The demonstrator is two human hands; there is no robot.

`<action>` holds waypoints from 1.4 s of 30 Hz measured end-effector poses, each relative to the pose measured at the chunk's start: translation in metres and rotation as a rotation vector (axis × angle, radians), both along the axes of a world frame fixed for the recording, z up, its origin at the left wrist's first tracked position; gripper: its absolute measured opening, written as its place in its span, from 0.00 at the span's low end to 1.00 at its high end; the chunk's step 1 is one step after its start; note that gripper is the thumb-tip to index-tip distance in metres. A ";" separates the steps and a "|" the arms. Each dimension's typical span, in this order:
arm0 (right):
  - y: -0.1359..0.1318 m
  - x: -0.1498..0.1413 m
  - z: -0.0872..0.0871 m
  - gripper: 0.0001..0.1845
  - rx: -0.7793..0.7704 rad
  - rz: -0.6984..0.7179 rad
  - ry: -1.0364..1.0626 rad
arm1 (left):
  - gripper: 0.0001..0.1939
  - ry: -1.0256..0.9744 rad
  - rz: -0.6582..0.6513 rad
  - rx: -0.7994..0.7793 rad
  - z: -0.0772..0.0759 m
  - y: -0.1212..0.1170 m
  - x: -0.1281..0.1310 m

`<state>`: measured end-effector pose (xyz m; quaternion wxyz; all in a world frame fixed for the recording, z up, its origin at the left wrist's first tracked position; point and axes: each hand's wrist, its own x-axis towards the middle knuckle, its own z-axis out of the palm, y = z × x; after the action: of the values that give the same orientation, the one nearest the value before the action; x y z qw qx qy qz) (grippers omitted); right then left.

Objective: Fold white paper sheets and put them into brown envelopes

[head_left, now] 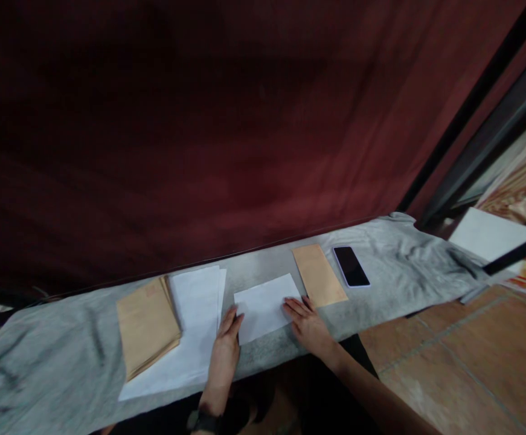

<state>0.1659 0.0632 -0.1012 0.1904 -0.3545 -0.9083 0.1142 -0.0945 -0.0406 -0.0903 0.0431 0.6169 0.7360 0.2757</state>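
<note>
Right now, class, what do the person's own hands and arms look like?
The left hand and right hand are ungloved. A dark band, perhaps a watch, circles the left forearm; the right forearm shows no band or sleeve.

The left hand (227,343) points forward, its fingers slightly bent and angled a little to the right; whether they pinch is too small to tell. Its forearm (218,382) rises steeply from the bottom edge. The right hand (308,328) lies palm down, fingers (293,307) extended forward and to the left. The bare right forearm (371,389) slants in from the lower right. Both hands are low, apart, angled towards each other
</note>
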 end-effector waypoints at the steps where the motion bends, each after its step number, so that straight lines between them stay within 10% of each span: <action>1: -0.001 0.000 0.001 0.27 -0.011 0.008 0.004 | 0.31 0.019 0.034 0.009 -0.003 -0.003 0.004; 10: -0.006 -0.002 0.009 0.25 0.003 0.023 0.058 | 0.28 0.397 -0.066 0.041 -0.008 0.000 0.075; 42: 0.010 -0.044 0.006 0.24 0.041 0.085 0.068 | 0.26 0.354 0.009 -0.027 -0.015 0.024 0.077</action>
<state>0.1223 0.0732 -0.0950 0.2233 -0.3074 -0.9178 0.1156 -0.0173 -0.0163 -0.1058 -0.0800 0.6519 0.7384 0.1529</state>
